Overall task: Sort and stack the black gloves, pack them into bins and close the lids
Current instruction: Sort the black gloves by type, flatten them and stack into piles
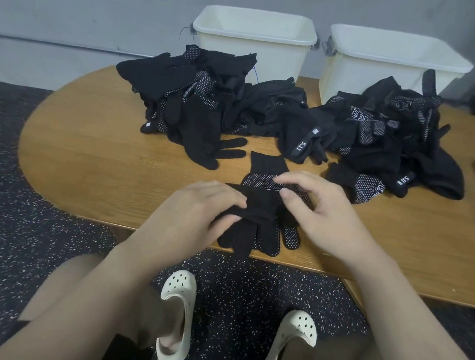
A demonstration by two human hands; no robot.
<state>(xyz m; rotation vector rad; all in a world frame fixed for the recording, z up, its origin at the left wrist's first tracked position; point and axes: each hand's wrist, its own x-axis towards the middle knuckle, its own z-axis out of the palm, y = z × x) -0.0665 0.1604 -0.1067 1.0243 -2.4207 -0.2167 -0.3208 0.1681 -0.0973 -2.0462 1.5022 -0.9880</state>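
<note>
Wooden table (96, 151), hands pinching glove (259, 207)

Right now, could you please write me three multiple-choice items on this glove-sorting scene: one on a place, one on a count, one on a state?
1. Where do the bins stand?
A. At the table's far edge, behind the glove piles
B. On the floor by the shoes
C. On the person's lap

2. How many bins show?
A. One
B. Two
C. Four

3. Are the bins lidded?
A. Both closed
B. One closed
C. Both open

Answers:
1 A: the left bin and right bin stand behind the glove piles on the table.
2 B: two cream bins.
3 C: both rims show bare inner walls.
</note>
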